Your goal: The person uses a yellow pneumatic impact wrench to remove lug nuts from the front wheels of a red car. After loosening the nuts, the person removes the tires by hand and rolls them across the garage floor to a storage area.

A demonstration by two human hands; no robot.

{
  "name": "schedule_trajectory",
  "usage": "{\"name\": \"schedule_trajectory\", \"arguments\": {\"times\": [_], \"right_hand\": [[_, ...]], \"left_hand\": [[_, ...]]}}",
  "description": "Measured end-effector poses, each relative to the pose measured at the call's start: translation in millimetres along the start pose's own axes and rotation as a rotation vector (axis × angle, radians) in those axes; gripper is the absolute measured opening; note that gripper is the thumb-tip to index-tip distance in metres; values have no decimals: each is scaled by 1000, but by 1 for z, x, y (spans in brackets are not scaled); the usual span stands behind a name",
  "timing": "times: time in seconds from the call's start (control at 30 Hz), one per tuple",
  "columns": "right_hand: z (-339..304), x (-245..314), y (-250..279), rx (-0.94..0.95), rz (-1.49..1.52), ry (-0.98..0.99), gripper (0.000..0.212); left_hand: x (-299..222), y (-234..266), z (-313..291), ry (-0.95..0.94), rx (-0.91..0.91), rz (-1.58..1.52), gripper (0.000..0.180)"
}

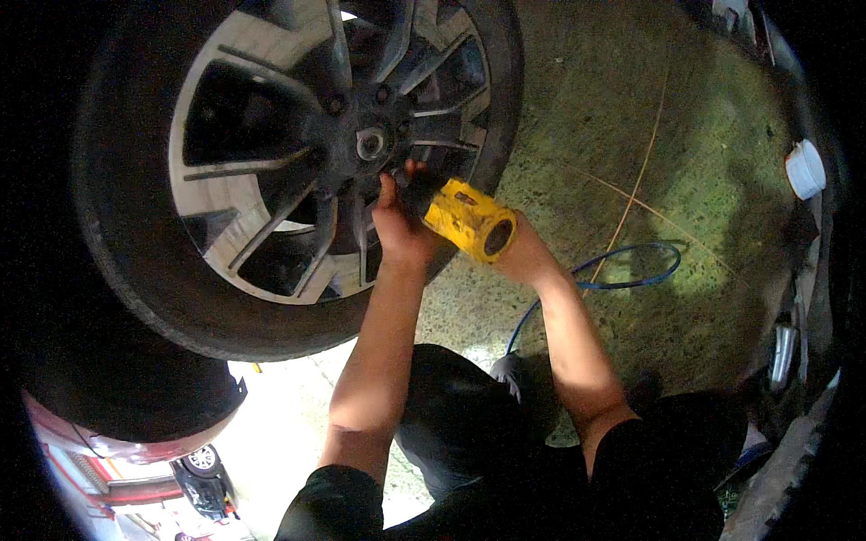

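Note:
A yellow impact wrench (467,219) with a black front end is tilted toward the wheel, its nose close to the lug area below the centre hub (371,144). My right hand (530,255) is closed at its rear, where the handle is mostly hidden. My left hand (401,227) steadies the black front end, thumb and fingers on either side of it. What exactly the nose meets is hidden by those fingers. The silver and black alloy wheel (230,194) carries a dark tire (135,243) and stands upright at the left.
A blue air hose (642,281) loops over the stained concrete floor (586,117) at the right. Along the right edge are a white cup-like container (805,169) and a shiny metal cylinder (783,356). At lower left, part of a red car body (171,448) shows.

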State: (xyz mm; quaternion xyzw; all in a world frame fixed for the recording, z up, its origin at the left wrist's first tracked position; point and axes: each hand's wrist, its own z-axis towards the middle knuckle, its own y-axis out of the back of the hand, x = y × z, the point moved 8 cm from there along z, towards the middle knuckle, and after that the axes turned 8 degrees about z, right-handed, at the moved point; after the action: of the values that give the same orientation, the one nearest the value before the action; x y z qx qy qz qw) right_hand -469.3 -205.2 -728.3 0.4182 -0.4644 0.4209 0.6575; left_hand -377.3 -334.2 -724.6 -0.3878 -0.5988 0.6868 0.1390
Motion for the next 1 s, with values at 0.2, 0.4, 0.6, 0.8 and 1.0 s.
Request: {"name": "schedule_trajectory", "arguments": {"times": [0.2,0.4,0.6,0.8,1.0], "right_hand": [[-11,19,-8,-94,40,159,47],[-16,29,4,-90,-33,167,44],[-22,39,21,50,110,-17,27],[-36,37,42,-63,-160,29,51],[-58,82,71,-96,-28,65,52]], "left_hand": [[9,-6,1,8,-76,186,38],[13,-20,3,-8,-100,220,36],[6,-23,-8,-144,-140,241,23],[8,-16,3,-105,-129,78,22],[2,4,9,-160,-266,149,20]]}}
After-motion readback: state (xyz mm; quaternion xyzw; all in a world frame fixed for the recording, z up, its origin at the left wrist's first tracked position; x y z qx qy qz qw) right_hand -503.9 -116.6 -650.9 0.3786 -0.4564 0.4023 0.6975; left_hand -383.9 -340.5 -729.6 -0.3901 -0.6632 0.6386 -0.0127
